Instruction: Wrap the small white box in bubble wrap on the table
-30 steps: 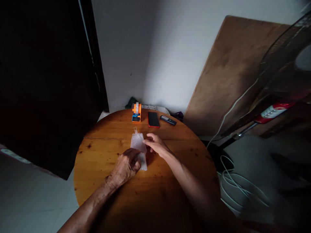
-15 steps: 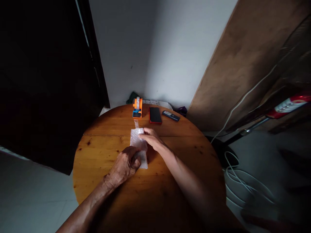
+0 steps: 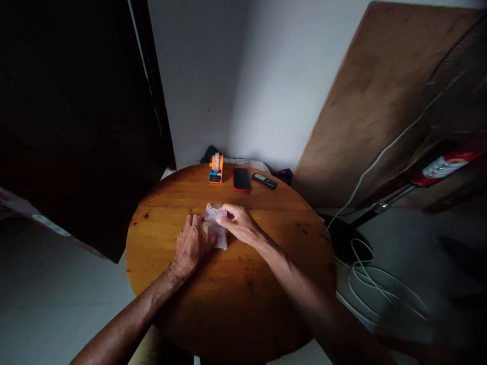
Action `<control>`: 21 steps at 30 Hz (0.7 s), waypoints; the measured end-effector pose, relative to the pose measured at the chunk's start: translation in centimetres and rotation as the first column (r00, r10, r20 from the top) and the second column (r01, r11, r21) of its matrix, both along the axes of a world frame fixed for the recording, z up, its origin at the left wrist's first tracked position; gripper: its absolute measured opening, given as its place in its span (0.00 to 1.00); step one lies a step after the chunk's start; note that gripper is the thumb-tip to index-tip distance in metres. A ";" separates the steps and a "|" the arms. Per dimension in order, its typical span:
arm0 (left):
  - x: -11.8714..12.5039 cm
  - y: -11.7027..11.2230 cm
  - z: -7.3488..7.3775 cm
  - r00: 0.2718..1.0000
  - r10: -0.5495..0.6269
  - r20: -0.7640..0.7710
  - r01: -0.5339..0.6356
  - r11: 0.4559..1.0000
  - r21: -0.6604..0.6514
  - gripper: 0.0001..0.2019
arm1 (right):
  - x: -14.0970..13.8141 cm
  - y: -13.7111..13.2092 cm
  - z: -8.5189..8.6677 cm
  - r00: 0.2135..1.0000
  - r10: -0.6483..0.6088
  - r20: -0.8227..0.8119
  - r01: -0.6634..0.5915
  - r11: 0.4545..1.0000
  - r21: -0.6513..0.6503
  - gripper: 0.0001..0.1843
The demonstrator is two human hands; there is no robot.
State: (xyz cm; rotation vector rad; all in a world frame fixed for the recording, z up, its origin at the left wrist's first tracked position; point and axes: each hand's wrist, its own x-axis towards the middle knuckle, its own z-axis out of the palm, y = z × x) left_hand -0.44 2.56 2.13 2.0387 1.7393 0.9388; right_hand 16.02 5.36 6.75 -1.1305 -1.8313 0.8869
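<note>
A small piece of bubble wrap [image 3: 217, 239] lies in the middle of the wooden table [image 3: 228, 294], its upper end folded over and crumpled. My right hand [image 3: 239, 221] pinches that upper flap between thumb and fingers. On the left side my left hand [image 3: 190, 246] rests with its fingers stretched forward and apart, while the thumb reaches over the lower part of the wrap. Whether anything is inside the wrap cannot be made out.
Along the far edge of the table stand an orange and blue tape dispenser [image 3: 216, 168], a phone in a red case [image 3: 242, 179] and a dark remote control [image 3: 265, 181]. A white cable [image 3: 365, 284] lies coiled on the floor at the right.
The bubble wrap's far end, flat before, is now folded toward me and crumpled under my right hand. My left hand has shifted left and its fingers have straightened. The clear tape strip no longer shows.
</note>
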 end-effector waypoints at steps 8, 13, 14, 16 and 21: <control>-0.8 1.5 -2.1 0.880 -0.305 0.363 0.259 0.951 0.171 0.20 | 0.0 -3.5 -1.7 0.989 -0.041 0.144 0.012 0.980 0.197 0.07; -0.6 1.4 -1.6 0.791 -0.354 0.500 0.355 0.930 0.097 0.15 | 0.0 -4.9 -3.1 0.988 -0.085 0.131 0.028 0.921 0.389 0.10; -0.6 1.3 -1.5 0.778 -0.350 0.522 0.372 0.926 0.066 0.14 | 0.0 -5.1 -3.3 0.986 -0.091 0.140 0.026 0.912 0.410 0.10; -0.8 1.0 -1.1 0.747 -0.357 0.561 0.419 0.908 0.019 0.14 | 0.1 -5.5 -3.7 0.978 -0.105 0.178 0.017 0.897 0.441 0.11; -3.3 0.5 -0.1 0.697 -0.556 0.452 0.619 0.785 0.011 0.15 | 0.3 -6.3 -4.4 0.967 -0.096 0.236 -0.028 0.880 0.473 0.12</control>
